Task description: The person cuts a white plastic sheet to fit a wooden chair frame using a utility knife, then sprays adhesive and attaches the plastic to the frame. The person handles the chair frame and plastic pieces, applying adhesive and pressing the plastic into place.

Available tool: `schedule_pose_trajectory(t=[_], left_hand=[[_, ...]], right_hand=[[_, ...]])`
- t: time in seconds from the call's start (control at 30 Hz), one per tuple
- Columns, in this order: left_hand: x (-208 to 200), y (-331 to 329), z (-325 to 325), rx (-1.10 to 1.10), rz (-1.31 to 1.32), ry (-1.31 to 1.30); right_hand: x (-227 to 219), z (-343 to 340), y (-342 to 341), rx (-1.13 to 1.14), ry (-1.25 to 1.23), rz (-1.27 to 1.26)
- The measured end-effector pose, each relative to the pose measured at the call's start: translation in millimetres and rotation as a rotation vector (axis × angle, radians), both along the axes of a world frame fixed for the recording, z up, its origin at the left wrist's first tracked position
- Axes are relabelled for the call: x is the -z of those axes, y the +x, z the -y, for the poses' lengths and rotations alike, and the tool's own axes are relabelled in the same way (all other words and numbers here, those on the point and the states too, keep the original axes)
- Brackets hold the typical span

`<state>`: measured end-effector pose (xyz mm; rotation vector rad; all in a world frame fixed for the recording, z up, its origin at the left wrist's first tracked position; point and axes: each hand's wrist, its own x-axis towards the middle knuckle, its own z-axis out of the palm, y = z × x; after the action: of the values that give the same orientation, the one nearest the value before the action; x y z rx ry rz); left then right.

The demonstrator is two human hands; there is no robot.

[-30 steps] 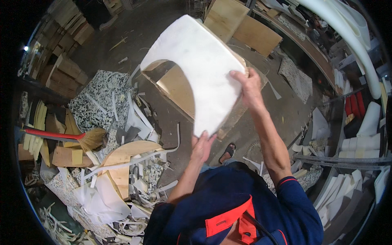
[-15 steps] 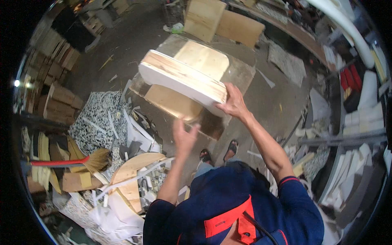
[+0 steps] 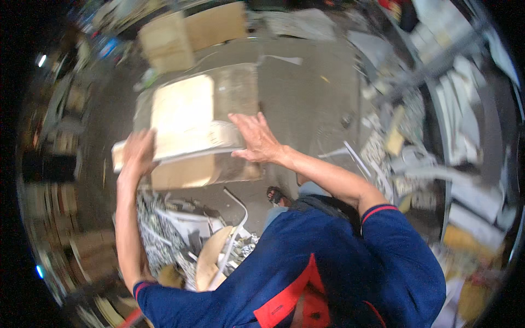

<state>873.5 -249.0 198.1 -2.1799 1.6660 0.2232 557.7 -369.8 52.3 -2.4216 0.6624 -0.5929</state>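
Observation:
A long wooden piece with a white lower side (image 3: 191, 148) lies crosswise between my hands; motion blurs it. Around its left end is my left hand (image 3: 139, 153), fingers over the top. My right hand (image 3: 257, 139) spans the right end, thumb nearer me and fingers spread on the far side. Beyond the piece, a pale wooden panel with rounded corners (image 3: 183, 101) catches bright light. A tan panel (image 3: 180, 172) shows on the near side. All sit over a worn, dull board (image 3: 235, 90); what supports it is hidden.
Two panels (image 3: 164, 41) lean at the back. Foam offcuts and strips (image 3: 180, 224) heap at the near left, with a curved wooden piece (image 3: 213, 254). Shelving (image 3: 432, 60) with white and grey foam stands right. My sandalled foot (image 3: 277, 195) is below.
My left hand has moved from the near side to the left end of the wooden piece. The piece now lies straighter across. The whole view has swung, shifting the board left.

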Motion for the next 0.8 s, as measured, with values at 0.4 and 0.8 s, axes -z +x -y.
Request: schedule_pose_trajectory(t=[0.4, 0.8], left_hand=[[-117.7, -15.8, -68.2, -0.064, 0.081, -0.57], [-20.3, -99.0, 11.5, -0.73, 0.296, -0.392]], right_hand=[[222.5, 78.2, -480.4, 0.805, -0.01, -0.652], [299.6, 206.9, -482.4, 0.711, 0.652, -0.691]])
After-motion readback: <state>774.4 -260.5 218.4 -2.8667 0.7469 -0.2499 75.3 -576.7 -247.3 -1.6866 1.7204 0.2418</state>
